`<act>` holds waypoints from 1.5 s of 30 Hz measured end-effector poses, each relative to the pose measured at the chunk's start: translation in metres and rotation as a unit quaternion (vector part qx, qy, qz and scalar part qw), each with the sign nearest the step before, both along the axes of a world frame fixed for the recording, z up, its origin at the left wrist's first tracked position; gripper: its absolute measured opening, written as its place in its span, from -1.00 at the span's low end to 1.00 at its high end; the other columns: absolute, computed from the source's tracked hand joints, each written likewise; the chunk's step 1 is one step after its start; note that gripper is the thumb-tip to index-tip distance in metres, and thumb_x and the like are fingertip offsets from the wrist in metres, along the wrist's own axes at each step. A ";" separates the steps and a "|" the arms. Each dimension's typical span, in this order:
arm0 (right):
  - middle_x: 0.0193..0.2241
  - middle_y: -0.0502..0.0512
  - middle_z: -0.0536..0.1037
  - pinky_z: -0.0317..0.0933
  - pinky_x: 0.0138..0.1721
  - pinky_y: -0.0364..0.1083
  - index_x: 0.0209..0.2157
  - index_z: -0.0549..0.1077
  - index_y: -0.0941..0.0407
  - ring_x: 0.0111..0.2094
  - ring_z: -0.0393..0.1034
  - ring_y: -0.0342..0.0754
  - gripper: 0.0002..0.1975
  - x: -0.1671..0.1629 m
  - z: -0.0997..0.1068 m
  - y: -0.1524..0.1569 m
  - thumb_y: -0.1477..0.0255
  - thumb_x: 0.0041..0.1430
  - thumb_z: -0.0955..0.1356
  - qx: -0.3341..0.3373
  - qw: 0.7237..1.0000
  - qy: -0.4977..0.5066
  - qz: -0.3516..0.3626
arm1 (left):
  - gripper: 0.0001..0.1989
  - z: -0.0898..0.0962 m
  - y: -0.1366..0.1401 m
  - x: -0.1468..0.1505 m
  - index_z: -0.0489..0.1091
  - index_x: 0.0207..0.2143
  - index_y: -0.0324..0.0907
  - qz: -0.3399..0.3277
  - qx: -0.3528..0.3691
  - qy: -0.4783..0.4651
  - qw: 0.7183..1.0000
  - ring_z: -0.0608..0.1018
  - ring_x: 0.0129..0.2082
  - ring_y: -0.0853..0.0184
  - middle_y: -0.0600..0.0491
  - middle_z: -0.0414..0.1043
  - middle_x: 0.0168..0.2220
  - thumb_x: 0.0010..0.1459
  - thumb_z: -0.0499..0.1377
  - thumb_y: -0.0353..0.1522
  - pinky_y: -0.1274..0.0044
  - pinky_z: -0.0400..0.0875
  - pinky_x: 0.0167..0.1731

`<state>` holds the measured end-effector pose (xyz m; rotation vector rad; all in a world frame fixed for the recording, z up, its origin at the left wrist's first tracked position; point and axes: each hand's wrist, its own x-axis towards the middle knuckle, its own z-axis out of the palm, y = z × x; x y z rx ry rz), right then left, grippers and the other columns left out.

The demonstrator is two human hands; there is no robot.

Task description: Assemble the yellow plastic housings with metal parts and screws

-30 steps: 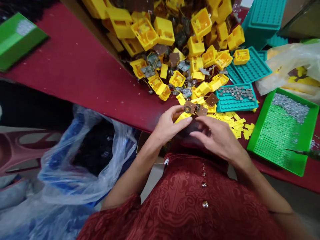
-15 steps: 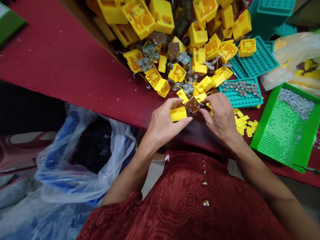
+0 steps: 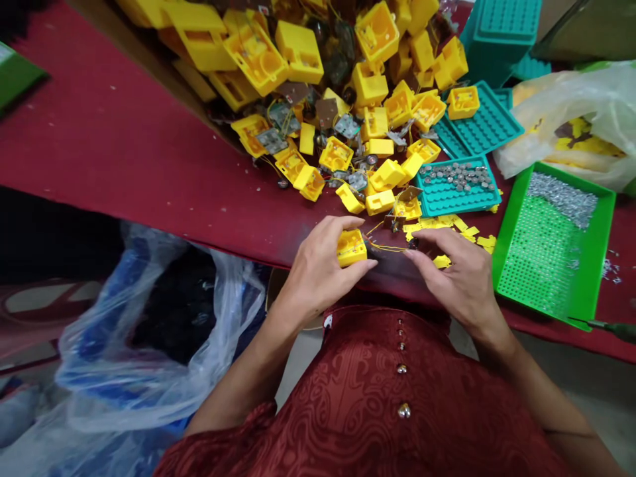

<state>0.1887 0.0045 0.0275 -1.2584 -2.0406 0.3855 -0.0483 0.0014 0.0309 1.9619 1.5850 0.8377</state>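
My left hand (image 3: pixel 325 262) is closed around a small yellow plastic housing (image 3: pixel 350 248), its open side up and wires coming out of it. My right hand (image 3: pixel 460 275) pinches a small dark round part (image 3: pixel 413 244) between thumb and index finger. Thin yellow wires (image 3: pixel 390 248) stretch from the housing toward that part. Just beyond the wires, a small brown circuit board (image 3: pixel 394 223) stands tilted by the nearest housings. The exact kind of the dark part is too small to make out.
Yellow housings with wires and boards heap up at the back (image 3: pixel 335 154). To the right are a teal tray (image 3: pixel 427 199) of small metal discs, yellow strips (image 3: pixel 447 225) and a green perforated basket (image 3: pixel 534 265) with metal bits. A plastic-lined bin (image 3: pixel 233 291) stands below left.
My right hand has drawn away to the right from the left hand, stretching the yellow wires. The brown board no longer sits between my hands. The view has shifted slightly.
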 end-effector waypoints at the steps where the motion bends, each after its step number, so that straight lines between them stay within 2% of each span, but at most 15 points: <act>1: -0.20 0.09 0.68 0.48 -0.18 -0.16 -0.10 0.60 0.18 -0.26 0.59 -0.13 -0.89 0.000 0.000 -0.002 0.45 0.39 0.47 -0.021 1.000 0.017 -0.001 | -0.48 0.001 0.000 -0.001 0.53 0.08 -0.24 0.006 0.002 0.006 1.000 0.72 0.03 0.15 -0.08 0.69 0.02 0.05 0.50 -0.47 0.34 0.64 0.07; 4: -0.22 0.07 0.67 0.45 -0.26 -0.19 -0.10 0.61 0.18 -0.32 0.56 -0.16 -0.87 -0.002 0.002 -0.005 0.46 0.36 0.46 -0.071 0.996 0.060 -0.004 | -0.49 0.004 -0.001 -0.006 0.54 0.09 -0.26 0.024 -0.004 0.009 1.000 0.72 0.04 0.13 -0.10 0.69 0.04 0.07 0.49 -0.42 0.32 0.62 0.10; 8: -0.21 0.09 0.69 0.45 -0.26 -0.21 -0.10 0.63 0.20 -0.32 0.57 -0.17 -0.86 -0.007 0.003 -0.004 0.47 0.36 0.44 -0.086 0.993 0.074 0.017 | -0.61 0.010 -0.003 -0.010 0.59 0.01 -0.18 0.022 -0.055 -0.024 0.998 0.73 -0.04 0.14 -0.06 0.73 -0.01 0.16 0.42 -0.24 0.33 0.61 0.05; 10: -0.21 0.11 0.70 0.46 -0.23 -0.18 -0.12 0.64 0.20 -0.30 0.60 -0.15 -0.86 -0.009 0.002 0.001 0.46 0.38 0.43 -0.078 0.995 0.059 0.032 | -0.69 0.011 -0.003 -0.011 0.62 -0.10 -0.13 0.027 -0.099 -0.041 0.994 0.72 -0.13 0.15 -0.01 0.74 -0.12 0.21 0.36 -0.13 0.36 0.60 -0.06; 12: -0.18 0.14 0.71 0.50 -0.14 -0.13 -0.11 0.66 0.20 -0.22 0.63 -0.10 -0.83 -0.010 0.000 0.006 0.46 0.40 0.40 -0.068 0.996 0.047 0.042 | -0.61 0.010 -0.003 -0.011 0.62 -0.19 -0.12 0.042 -0.179 -0.081 0.980 0.70 -0.30 0.19 0.00 0.71 -0.26 0.25 0.31 0.01 0.41 0.56 -0.27; 15: -0.16 0.16 0.72 0.53 -0.06 -0.06 -0.11 0.68 0.17 -0.16 0.65 -0.05 -0.79 -0.011 -0.002 0.015 0.43 0.41 0.37 -0.084 0.994 0.049 0.053 | -0.40 0.004 -0.002 -0.010 0.57 -0.23 -0.13 0.041 -0.327 -0.213 0.920 0.59 -0.55 0.28 0.00 0.61 -0.41 0.23 0.23 0.22 0.50 0.35 -0.60; 19: -0.19 0.16 0.71 0.54 -0.01 0.00 -0.10 0.68 0.15 -0.19 0.62 -0.03 -0.73 -0.010 -0.004 0.025 0.33 0.39 0.36 -0.136 0.988 0.066 0.042 | -0.38 -0.005 -0.001 -0.008 0.56 -0.27 -0.13 0.028 -0.413 -0.373 0.831 0.58 -0.58 0.34 -0.03 0.62 -0.42 0.18 0.25 0.26 0.57 0.29 -0.67; 24: -0.19 0.14 0.69 0.53 -0.05 -0.02 -0.06 0.67 0.14 -0.23 0.60 -0.06 -0.72 0.000 -0.006 0.027 0.30 0.34 0.40 -0.151 0.985 0.084 0.001 | -0.49 -0.010 0.000 0.001 0.58 -0.11 -0.14 0.046 -0.457 -0.450 0.766 0.75 -0.36 0.23 -0.09 0.74 -0.19 0.25 0.29 0.11 0.54 0.53 -0.52; 26: -0.19 0.12 0.68 0.53 -0.12 -0.06 0.01 0.65 0.14 -0.25 0.58 -0.09 -0.69 0.007 -0.004 0.024 0.31 0.34 0.40 -0.161 0.983 0.092 -0.010 | -0.53 -0.011 0.002 0.008 0.57 -0.05 -0.14 0.048 -0.453 -0.461 0.761 0.77 -0.26 0.21 -0.09 0.74 -0.15 0.30 0.29 0.06 0.54 0.60 -0.45; 29: -0.21 0.09 0.67 0.52 -0.14 -0.08 0.02 0.66 0.11 -0.27 0.58 -0.09 -0.71 0.017 0.002 0.018 0.32 0.39 0.39 -0.149 0.984 0.099 -0.022 | -0.50 -0.010 0.005 0.020 0.57 -0.01 -0.14 0.041 -0.445 -0.467 0.763 0.74 -0.32 0.28 -0.09 0.71 -0.15 0.28 0.32 0.06 0.60 0.55 -0.51; 32: -0.23 0.09 0.68 0.51 -0.12 -0.05 -0.07 0.69 0.10 -0.23 0.61 -0.06 -0.77 0.024 0.012 0.014 0.35 0.41 0.39 -0.123 0.988 0.089 -0.039 | -0.48 -0.006 0.007 0.029 0.58 0.04 -0.13 0.033 -0.451 -0.471 0.758 0.70 -0.39 0.35 -0.06 0.67 -0.13 0.21 0.38 0.02 0.63 0.50 -0.56; 37: -0.21 0.09 0.71 0.43 -0.13 -0.09 -0.13 0.71 0.13 -0.19 0.62 -0.07 -0.80 0.022 0.024 0.019 0.42 0.39 0.40 -0.080 0.993 0.077 -0.048 | -0.45 0.000 0.006 0.034 0.56 0.03 -0.09 0.033 -0.461 -0.458 0.759 0.64 -0.41 0.43 0.07 0.58 -0.19 -0.05 0.52 -0.27 0.66 0.46 -0.53; 40: -0.20 0.08 0.71 0.43 -0.11 -0.09 -0.13 0.71 0.12 -0.18 0.62 -0.06 -0.80 0.018 0.029 0.026 0.42 0.38 0.40 -0.069 0.995 0.069 -0.034 | -0.57 0.001 0.005 0.033 0.54 -0.07 -0.12 0.045 -0.468 -0.466 0.750 0.67 -0.40 0.37 0.04 0.58 -0.22 0.12 0.45 -0.09 0.58 0.50 -0.51; 42: -0.18 0.10 0.71 0.46 -0.07 -0.06 -0.12 0.72 0.10 -0.15 0.63 -0.02 -0.80 0.016 0.033 0.031 0.41 0.40 0.40 -0.068 0.996 0.050 -0.029 | -0.50 0.001 0.004 0.032 0.53 -0.14 -0.14 0.046 -0.490 -0.476 0.728 0.72 -0.35 0.25 -0.04 0.62 -0.22 0.24 0.30 0.11 0.51 0.55 -0.49; 45: -0.15 0.15 0.71 0.49 -0.05 0.00 -0.09 0.71 0.10 -0.13 0.64 0.05 -0.78 0.016 0.037 0.036 0.39 0.43 0.39 -0.057 0.998 0.012 -0.023 | -0.36 0.004 0.003 0.034 0.54 -0.22 -0.16 0.064 -0.515 -0.497 0.695 0.71 -0.33 0.19 -0.14 0.66 -0.22 0.23 0.19 0.25 0.48 0.56 -0.52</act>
